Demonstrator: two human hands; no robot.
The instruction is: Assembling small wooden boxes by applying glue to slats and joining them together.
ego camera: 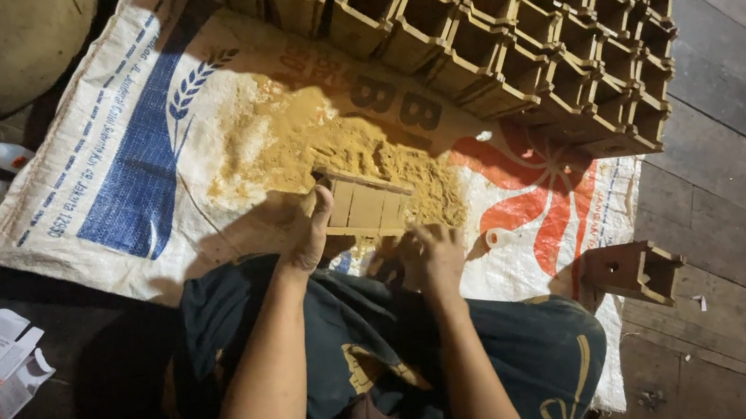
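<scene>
A seated person's left hand steadies a wooden mould, fingers closed on its end, beside powder; the right hand curls against its other side, grip unclear.

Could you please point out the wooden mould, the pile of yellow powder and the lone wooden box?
wooden mould point(366, 207), head view, middle slat.
pile of yellow powder point(325, 139), head view, heap's centre.
lone wooden box point(633, 269), head view, top face.

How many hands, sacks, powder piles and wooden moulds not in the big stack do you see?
Hands: 2, left hand and right hand
Printed sack: 1
Powder pile: 1
Wooden moulds off the stack: 2, mould at the hands and lone mould at the right
Total: 6
</scene>
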